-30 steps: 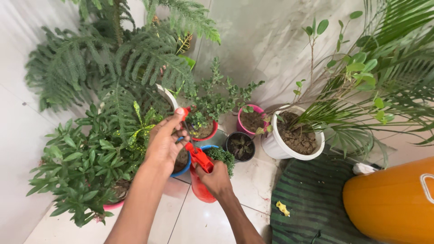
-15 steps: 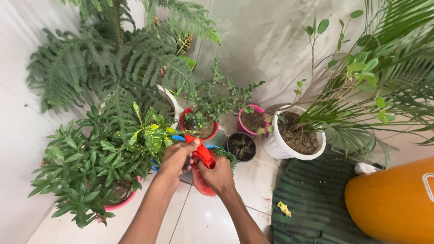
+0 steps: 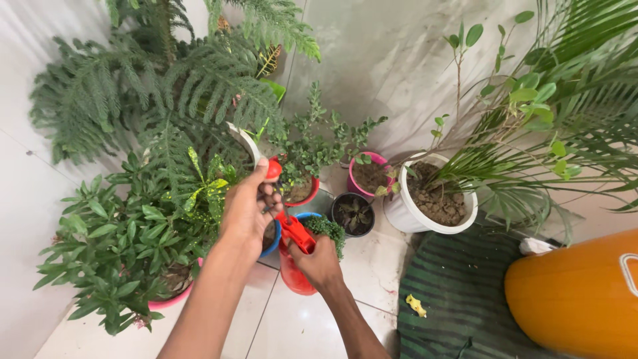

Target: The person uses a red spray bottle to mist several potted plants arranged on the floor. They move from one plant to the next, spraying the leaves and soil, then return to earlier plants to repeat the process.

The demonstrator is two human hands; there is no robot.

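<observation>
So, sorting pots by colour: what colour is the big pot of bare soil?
White round plastic pot, head view.

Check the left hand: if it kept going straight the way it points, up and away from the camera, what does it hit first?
Probably the small leafy plant in the red-rimmed pot just beyond the left hand. Depth is unclear, so the white pot beside it could come first.

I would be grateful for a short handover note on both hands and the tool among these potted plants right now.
Left hand: closed around the upper part of the red-handled garden shears, thumb near the red knob.
Right hand: gripping the shears' lower red handle, above a red pot.
Shears: held over the small pots, with a blue-rimmed pot just beneath the left hand.
Done: no cut stems visible on the floor tiles.
Left: plants look untrimmed; whether the blades are open is hidden.
</observation>
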